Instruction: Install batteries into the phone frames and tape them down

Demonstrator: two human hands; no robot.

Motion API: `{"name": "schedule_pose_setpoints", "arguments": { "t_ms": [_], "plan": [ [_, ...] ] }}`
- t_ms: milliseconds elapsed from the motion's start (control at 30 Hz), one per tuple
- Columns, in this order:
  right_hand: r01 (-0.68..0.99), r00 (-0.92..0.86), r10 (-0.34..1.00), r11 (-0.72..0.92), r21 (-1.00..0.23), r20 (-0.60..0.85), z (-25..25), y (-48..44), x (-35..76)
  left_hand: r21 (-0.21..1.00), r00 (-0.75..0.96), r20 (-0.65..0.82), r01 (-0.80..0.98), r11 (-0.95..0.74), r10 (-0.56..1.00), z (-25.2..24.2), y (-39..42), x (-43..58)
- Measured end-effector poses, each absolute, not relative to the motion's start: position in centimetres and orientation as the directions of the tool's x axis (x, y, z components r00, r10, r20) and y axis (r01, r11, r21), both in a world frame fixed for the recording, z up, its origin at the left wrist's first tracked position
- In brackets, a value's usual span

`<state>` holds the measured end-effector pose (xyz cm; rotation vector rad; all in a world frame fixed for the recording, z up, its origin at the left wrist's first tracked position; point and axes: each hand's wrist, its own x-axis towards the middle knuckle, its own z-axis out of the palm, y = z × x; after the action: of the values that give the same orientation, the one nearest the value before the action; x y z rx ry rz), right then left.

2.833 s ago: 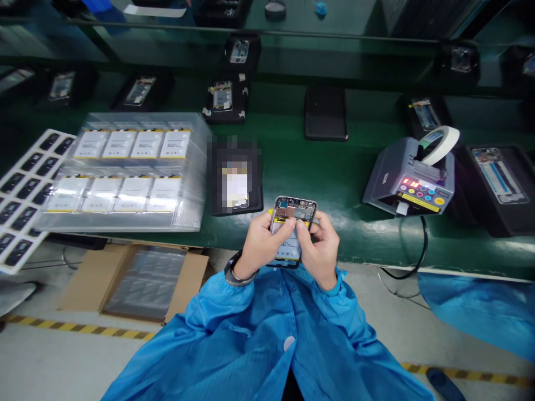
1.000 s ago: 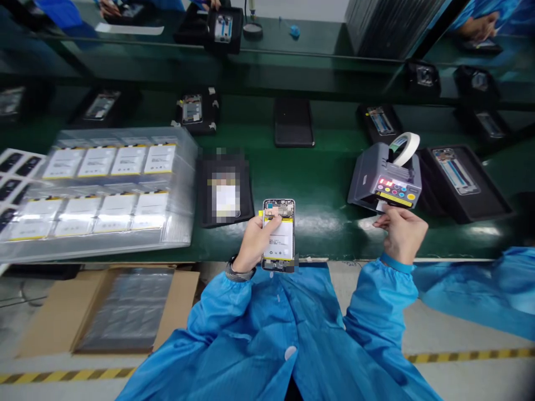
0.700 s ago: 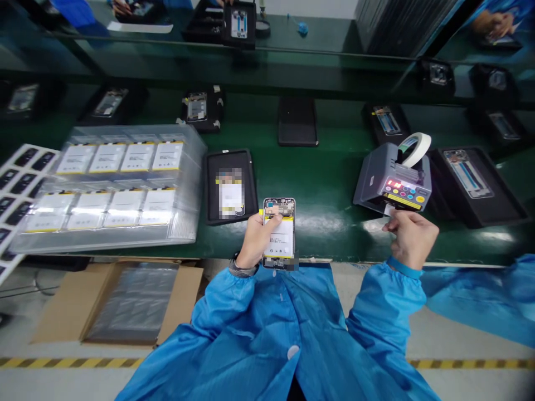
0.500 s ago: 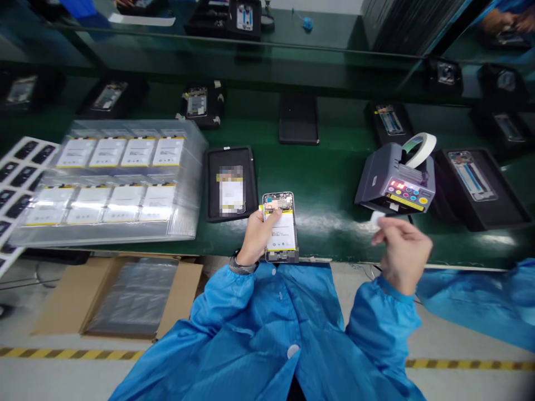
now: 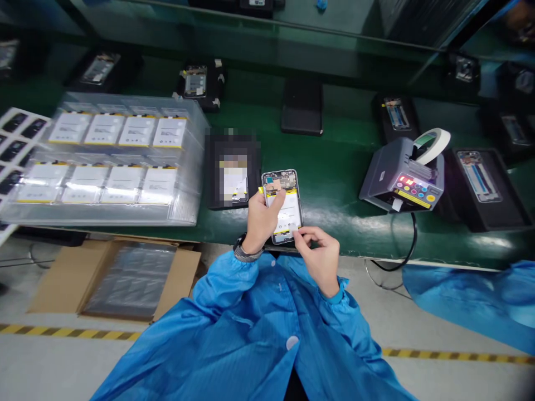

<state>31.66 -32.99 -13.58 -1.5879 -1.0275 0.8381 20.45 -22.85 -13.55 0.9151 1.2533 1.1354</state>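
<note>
A clear plastic tray of white batteries [image 5: 112, 161] lies on the green bench [image 5: 334, 178]. The left hand [image 5: 259, 220] clasps an open-backed phone with a white battery [image 5: 284, 203] above the bench's near edge. The right hand [image 5: 321, 257] pinches narrowly at its lower edge; what it pinches is too small to tell. A grey tape dispenser [image 5: 397, 175] stands well apart.

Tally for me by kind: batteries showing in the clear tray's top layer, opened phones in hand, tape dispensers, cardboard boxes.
Batteries in the clear tray, top layer: 8
Opened phone in the left hand: 1
Tape dispenser: 1
Cardboard box: 1
Total: 11
</note>
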Motion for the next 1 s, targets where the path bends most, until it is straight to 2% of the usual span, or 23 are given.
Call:
{"name": "schedule_pose_setpoints", "arguments": {
  "t_ms": [433, 1000],
  "plan": [
    [0.286, 0.404, 0.914, -0.110, -0.952, 0.016, -14.19, -32.91, 31.32, 0.961, -0.049, -0.220, -0.182, 0.208, 0.974, -13.17, -22.69, 20.55],
    [0.175, 0.455, 0.890, -0.114, -0.978, -0.023, -13.28, -32.86, 31.51, 0.967, -0.028, -0.195, -0.172, 0.187, 0.980, -13.75, -22.18, 20.81]
  ]
}}
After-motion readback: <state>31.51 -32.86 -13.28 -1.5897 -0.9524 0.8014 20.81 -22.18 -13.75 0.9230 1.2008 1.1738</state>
